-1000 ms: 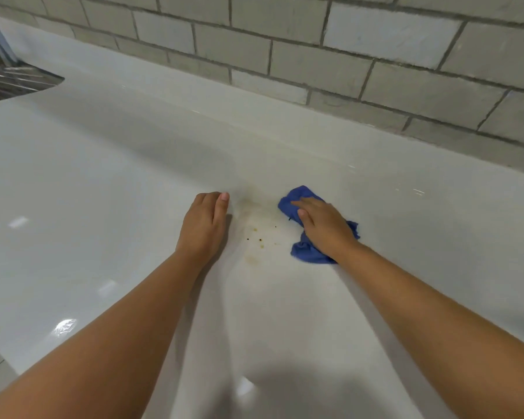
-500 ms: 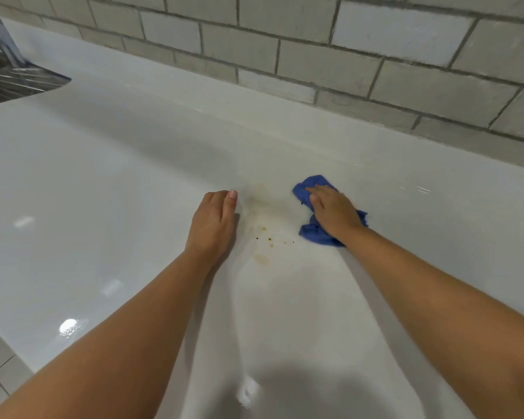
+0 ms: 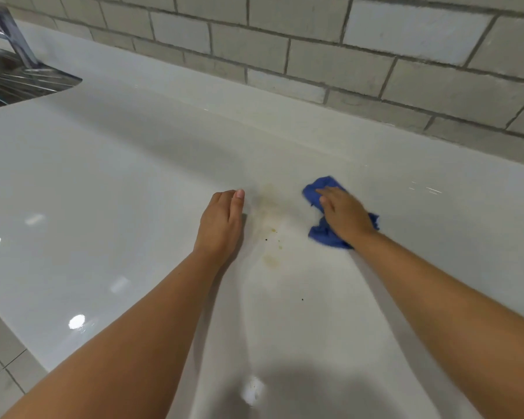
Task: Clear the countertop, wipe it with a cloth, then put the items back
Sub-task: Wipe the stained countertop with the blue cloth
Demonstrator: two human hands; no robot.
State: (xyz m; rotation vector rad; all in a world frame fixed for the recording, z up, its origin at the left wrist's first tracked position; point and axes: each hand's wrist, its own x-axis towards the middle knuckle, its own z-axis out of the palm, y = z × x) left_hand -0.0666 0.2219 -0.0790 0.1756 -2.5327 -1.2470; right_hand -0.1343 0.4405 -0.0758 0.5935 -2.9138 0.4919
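Glossy white countertop [image 3: 109, 182] below grey brick-shaped tiles [image 3: 315, 58], crumpled blue cloth [image 3: 325, 235] under right hand [image 3: 344, 214] – fingers straight, pressing flat – left hand [image 3: 223, 223] flat beside yellowish smear [image 3: 271, 225], ribbed steel sink [image 3: 18, 83] far left

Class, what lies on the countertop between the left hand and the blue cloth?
Yellowish stains and dark specks on otherwise bare countertop, seen in the head view.

Glossy smooth white countertop [image 3: 133, 182] (stained), soft blue cloth [image 3: 325, 235], matt tiles [image 3: 421, 28]
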